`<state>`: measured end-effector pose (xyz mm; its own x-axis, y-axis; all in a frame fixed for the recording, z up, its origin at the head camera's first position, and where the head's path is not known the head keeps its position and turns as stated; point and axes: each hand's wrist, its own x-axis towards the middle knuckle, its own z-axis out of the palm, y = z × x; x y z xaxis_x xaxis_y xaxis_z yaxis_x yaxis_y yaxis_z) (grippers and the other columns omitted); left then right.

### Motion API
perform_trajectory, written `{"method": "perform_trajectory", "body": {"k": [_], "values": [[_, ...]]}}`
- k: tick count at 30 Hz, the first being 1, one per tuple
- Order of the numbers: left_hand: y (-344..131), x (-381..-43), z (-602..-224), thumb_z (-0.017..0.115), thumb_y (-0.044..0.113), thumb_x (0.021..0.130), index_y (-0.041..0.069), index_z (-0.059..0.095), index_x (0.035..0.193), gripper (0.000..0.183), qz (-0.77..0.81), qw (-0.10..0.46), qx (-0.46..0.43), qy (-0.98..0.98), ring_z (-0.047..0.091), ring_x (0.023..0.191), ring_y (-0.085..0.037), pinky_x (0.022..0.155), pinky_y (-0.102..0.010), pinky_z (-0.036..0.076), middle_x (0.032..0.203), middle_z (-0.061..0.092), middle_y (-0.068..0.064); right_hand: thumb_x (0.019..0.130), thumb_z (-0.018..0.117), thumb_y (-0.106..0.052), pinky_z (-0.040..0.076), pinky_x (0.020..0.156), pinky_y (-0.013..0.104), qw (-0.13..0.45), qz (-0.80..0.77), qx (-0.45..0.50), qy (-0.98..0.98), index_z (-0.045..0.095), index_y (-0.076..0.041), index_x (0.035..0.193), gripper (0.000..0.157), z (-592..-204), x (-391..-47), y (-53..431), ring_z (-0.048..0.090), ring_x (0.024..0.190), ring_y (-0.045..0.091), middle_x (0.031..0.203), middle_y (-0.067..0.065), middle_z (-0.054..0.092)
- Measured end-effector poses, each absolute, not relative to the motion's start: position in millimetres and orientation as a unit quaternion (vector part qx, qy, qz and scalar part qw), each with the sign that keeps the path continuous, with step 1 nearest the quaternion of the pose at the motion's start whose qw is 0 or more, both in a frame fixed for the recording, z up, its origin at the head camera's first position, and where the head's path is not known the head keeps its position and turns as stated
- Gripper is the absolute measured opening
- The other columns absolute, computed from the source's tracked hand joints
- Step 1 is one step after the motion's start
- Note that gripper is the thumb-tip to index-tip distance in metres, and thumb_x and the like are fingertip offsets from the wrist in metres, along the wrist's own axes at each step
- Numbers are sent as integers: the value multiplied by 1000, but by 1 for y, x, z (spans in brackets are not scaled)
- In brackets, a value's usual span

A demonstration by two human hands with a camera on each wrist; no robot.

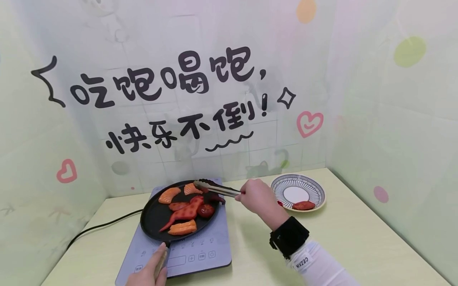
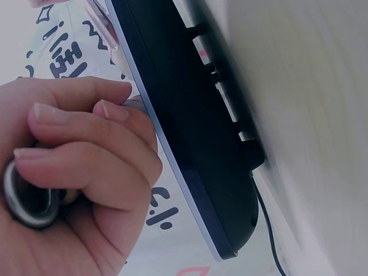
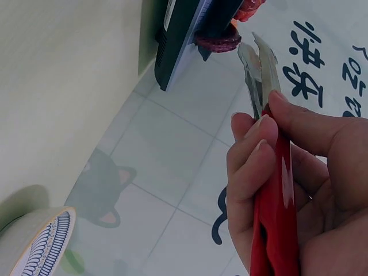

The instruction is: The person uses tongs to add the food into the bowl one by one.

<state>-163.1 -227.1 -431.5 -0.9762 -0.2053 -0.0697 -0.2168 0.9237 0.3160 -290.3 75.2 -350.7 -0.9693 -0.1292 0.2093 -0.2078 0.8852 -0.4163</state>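
My left hand (image 1: 148, 271) grips the handle (image 1: 162, 260) of a round black frying pan (image 1: 154, 216). In the left wrist view the fingers curl round this handle, and its metal hanging ring (image 2: 29, 201) shows. My right hand (image 1: 259, 200) holds metal tongs (image 1: 222, 190) with red handles (image 3: 276, 201), the tips over the pan's far side at an orange salmon piece (image 1: 192, 189). Also in the pan lie another salmon slice (image 1: 169, 195), a long red piece (image 1: 186, 210), a round dark-red piece (image 1: 206, 211) and an orange block (image 1: 182, 227). A dark purplish piece (image 1: 217, 198) overhangs the right rim.
Beneath the pan is a grey induction cooktop (image 1: 222, 250), its black cord (image 1: 103, 225) running left. To the right stands a blue-patterned plate (image 1: 280, 190) with a reddish-brown piece (image 1: 303, 205) on it. A printed backdrop (image 1: 222, 107) rises behind the table (image 1: 257, 250).
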Motion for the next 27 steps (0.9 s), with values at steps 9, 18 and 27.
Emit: {"method": "perform_trajectory", "body": {"k": [9, 18, 27], "values": [[-227, -163, -431, 72, 27, 97, 10, 52, 155, 63, 161, 11, -104, 981, 58, 66, -24, 69, -43, 54, 88, 72, -23, 94, 81, -30, 35, 54, 29, 78, 227, 93, -966, 67, -18, 62, 37, -350, -287, 81, 47, 55, 13, 57, -8, 49], [-228, -163, -432, 71, 28, 98, 10, 52, 155, 63, 163, 10, -102, 981, 56, 64, -23, 64, -39, 49, 82, 69, -19, 89, 85, -25, 41, 59, 31, 68, 183, 96, -976, 76, -19, 69, 23, -327, -261, 113, 56, 61, 14, 62, -8, 63], [-225, -161, -428, 70, 28, 99, 10, 51, 156, 63, 160, 20, -111, 981, 57, 66, -24, 67, -42, 51, 87, 71, -22, 90, 84, -24, 38, 57, 30, 59, 181, 85, -978, 73, -22, 66, 27, -319, -237, 128, 53, 63, 13, 59, -7, 58]]}}
